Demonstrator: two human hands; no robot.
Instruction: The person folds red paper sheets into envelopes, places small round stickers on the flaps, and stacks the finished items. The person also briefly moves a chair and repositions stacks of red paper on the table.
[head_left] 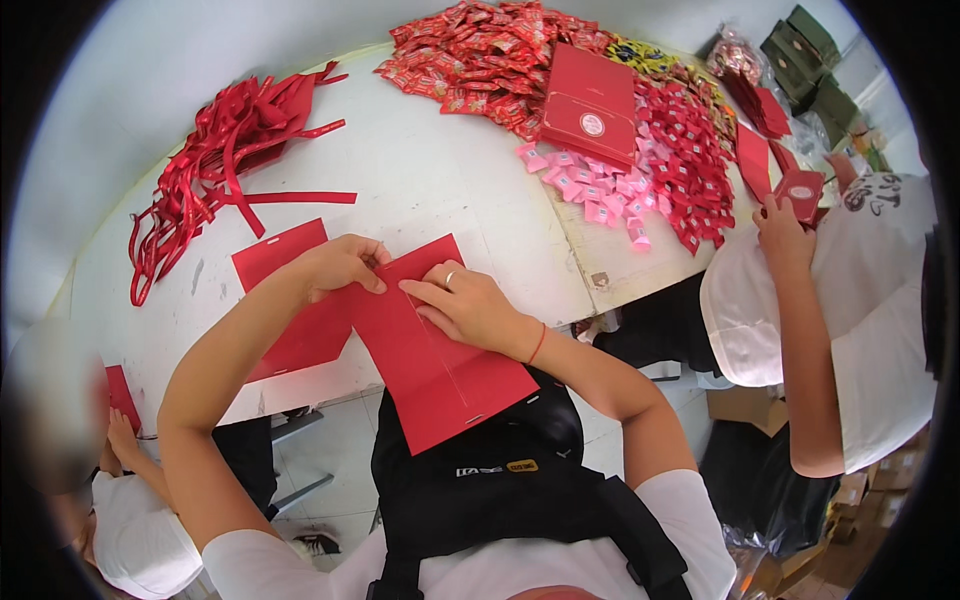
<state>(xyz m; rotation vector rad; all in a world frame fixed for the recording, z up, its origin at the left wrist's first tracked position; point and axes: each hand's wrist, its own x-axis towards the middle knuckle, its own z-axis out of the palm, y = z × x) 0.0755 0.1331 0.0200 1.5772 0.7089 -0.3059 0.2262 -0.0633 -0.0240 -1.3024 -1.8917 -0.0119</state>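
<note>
In the head view, the person's left hand (pixel 345 272) is drawn in narrow, thumb and fingers pinching the upper left edge of a red sheet (pixel 440 370); the right hand (pixel 460 305), wearing a ring and a thin red string bracelet, lies over the sheet's upper part with its fingers bent on the surface, and I cannot tell whether its thumb closes on the sheet. The sheet is slanted in front of the person, its lower end out past the table (pixel 450 185) edge and over the dark apron (pixel 475 510), with creases across it. A second red sheet (pixel 310 335) lies on the table, partly behind the left forearm. Farther left is a tangled heap of red ribbons (pixel 215 170). Toward the far right are heaps of red packets (pixel 465 65), pink packets (pixel 600 195) and dark red packets (pixel 685 150), with a large red box (pixel 590 105) resting on them. At the right, a co-worker (pixel 880 300) holds a small red box (pixel 803 190); at the left, another co-worker's hand (pixel 122 437) is at a red piece (pixel 122 400)
</note>
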